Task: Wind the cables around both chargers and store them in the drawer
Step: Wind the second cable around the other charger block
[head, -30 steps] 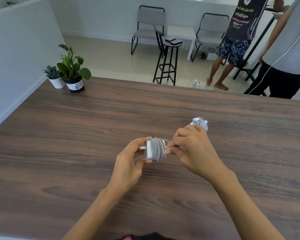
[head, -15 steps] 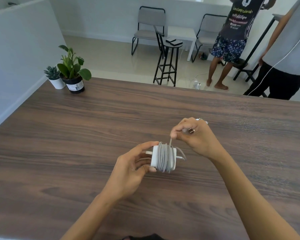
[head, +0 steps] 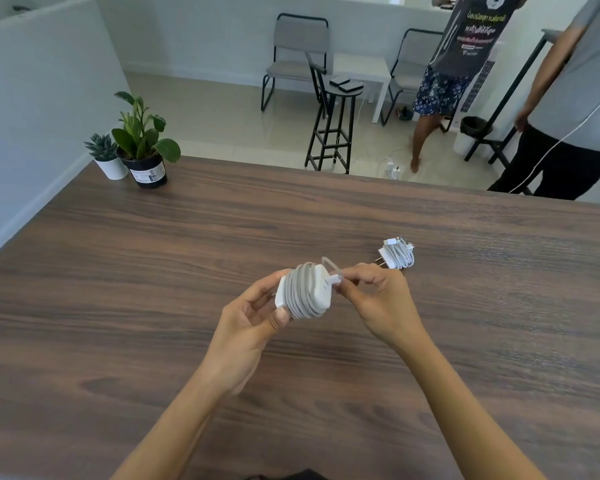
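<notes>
Risking a sprung coil: letting the cable end slip before tucking, with the outer turns likely loosening and unwinding off the charger. Also risking a drop onto the table, the charger being held only at its edges. Left hand pinching the white block at its 9 o'clock side, thumb and fingers closed on it; right hand at 3 o'clock, fingertips closed narrowly on the loose cable end and its plug. Looking tidy so far: grey cable lying in close, even turns around the block's middle, one small loop standing free at 1 o'clock. Second charger lying already wound at 2 o'clock, near the right hand. No drawer showing anywhere.
</notes>
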The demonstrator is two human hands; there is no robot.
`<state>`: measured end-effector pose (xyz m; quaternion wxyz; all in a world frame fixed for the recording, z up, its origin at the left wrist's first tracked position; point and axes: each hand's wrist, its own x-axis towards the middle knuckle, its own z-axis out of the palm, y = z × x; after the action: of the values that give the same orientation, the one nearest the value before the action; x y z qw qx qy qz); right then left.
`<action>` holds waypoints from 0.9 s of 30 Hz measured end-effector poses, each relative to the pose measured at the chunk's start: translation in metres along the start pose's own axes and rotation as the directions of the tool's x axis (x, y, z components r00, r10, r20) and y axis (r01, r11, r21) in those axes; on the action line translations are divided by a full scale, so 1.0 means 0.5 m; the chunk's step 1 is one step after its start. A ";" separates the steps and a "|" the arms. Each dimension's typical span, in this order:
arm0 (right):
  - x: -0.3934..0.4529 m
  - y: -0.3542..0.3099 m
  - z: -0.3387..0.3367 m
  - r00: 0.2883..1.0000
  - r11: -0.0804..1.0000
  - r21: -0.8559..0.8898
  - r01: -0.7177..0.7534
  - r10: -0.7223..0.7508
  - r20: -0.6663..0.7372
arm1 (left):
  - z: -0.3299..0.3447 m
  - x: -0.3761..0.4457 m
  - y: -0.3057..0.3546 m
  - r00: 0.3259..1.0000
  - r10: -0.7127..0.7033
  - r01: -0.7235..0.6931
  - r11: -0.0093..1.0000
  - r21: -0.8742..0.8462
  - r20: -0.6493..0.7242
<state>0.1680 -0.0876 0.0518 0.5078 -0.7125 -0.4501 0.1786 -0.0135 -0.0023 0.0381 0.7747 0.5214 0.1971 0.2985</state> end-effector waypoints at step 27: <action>-0.072 -0.013 0.058 0.973 0.971 -0.075 -0.228 0.224 -0.060 | -0.010 0.008 -0.052 0.995 -0.097 0.101 0.977 0.189 -0.029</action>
<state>0.1252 -0.1004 0.0377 0.4663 -0.7834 -0.3599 0.1985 -0.0071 -0.0034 0.0120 0.7333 0.5794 0.2580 0.2448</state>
